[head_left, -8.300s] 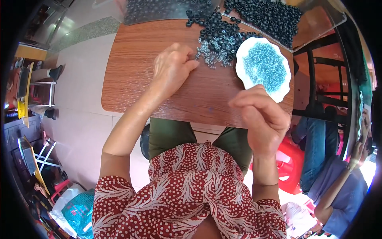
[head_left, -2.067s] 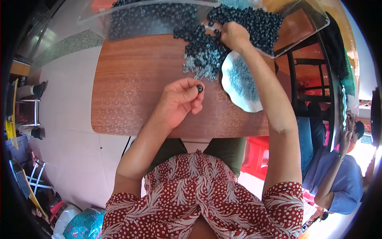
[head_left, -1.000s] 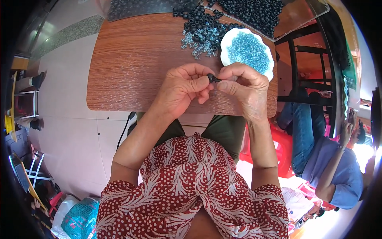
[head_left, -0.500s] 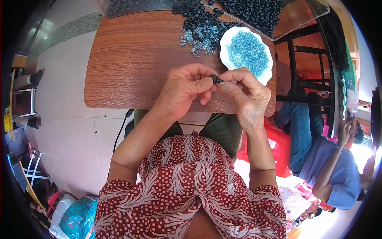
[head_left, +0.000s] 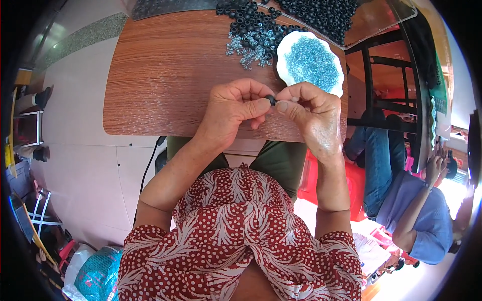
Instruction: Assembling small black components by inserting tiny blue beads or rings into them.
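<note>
Above the table's near edge, my two hands meet fingertip to fingertip. Thumb and forefinger of my left hand (head_left: 228, 111) pinch a small black round part (head_left: 271, 99), its other fingers curled behind. My right hand (head_left: 316, 113) is closed in a pinch at the part's right side; whatever lies between those fingertips is too small to make out. Beyond them stands a white scalloped dish (head_left: 282, 62) full of tiny clear bluish pieces (head_left: 314, 62). Left of the dish lie a loose pile of black ring-shaped parts (head_left: 246, 22) and several clear small rings (head_left: 248, 52).
The wood-grain table (head_left: 155, 75) has clear trays along its far side, one holding many black parts (head_left: 326, 20). A black-framed stand (head_left: 386, 90) and a red stool (head_left: 341, 188) are on the right. Another person in a blue shirt (head_left: 419, 215) sits beyond them.
My right thumb and forefinger have shifted slightly at the black part, and the dark bit that showed between them is now mostly hidden. My left hand keeps its pinch.
</note>
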Action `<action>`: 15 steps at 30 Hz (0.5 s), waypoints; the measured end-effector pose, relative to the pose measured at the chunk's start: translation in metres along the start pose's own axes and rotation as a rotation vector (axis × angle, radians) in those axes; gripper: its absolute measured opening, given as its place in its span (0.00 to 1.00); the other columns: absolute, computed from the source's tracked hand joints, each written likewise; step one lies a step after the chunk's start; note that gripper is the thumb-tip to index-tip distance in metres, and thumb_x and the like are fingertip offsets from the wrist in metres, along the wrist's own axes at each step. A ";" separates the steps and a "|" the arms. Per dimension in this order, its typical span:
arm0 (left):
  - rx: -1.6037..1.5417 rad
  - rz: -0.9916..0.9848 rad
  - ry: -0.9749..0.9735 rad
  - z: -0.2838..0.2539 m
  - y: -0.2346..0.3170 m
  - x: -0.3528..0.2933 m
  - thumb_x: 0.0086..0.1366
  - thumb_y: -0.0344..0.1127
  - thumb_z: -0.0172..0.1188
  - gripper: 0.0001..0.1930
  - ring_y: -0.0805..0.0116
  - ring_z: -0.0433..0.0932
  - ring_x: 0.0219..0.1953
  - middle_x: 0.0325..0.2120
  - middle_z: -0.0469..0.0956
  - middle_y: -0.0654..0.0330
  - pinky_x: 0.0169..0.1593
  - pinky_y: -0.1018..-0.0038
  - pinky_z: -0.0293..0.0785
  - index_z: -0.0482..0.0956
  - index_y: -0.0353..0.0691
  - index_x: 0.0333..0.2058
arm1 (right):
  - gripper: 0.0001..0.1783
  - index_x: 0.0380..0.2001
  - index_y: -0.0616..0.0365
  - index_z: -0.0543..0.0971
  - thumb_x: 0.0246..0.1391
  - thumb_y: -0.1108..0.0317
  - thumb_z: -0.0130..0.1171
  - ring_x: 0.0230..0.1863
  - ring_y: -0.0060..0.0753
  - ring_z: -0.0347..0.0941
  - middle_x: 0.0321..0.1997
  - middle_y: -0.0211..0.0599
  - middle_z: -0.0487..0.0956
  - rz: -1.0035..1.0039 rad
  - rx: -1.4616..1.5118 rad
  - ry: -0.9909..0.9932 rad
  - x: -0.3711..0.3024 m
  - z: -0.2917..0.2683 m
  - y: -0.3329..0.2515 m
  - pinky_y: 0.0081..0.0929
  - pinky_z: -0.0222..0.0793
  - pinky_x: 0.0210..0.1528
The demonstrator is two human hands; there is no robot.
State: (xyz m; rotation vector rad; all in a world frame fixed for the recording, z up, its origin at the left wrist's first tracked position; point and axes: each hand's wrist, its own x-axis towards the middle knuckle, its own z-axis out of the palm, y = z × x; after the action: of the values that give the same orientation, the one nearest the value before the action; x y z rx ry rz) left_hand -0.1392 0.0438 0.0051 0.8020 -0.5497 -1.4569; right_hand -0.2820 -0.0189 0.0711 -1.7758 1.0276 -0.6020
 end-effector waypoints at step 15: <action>-0.188 -0.146 0.023 -0.001 -0.004 0.006 0.59 0.26 0.55 0.09 0.74 0.72 0.20 0.26 0.76 0.55 0.22 0.80 0.68 0.73 0.29 0.38 | 0.04 0.30 0.66 0.77 0.50 0.77 0.55 0.25 0.16 0.70 0.26 0.34 0.78 0.076 0.281 -0.021 0.003 0.002 0.004 0.13 0.63 0.28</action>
State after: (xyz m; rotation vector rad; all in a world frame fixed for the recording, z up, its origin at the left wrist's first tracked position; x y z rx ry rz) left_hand -0.1402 0.0383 0.0007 0.7206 -0.3367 -1.6049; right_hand -0.2804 -0.0210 0.0661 -1.4887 0.9419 -0.6457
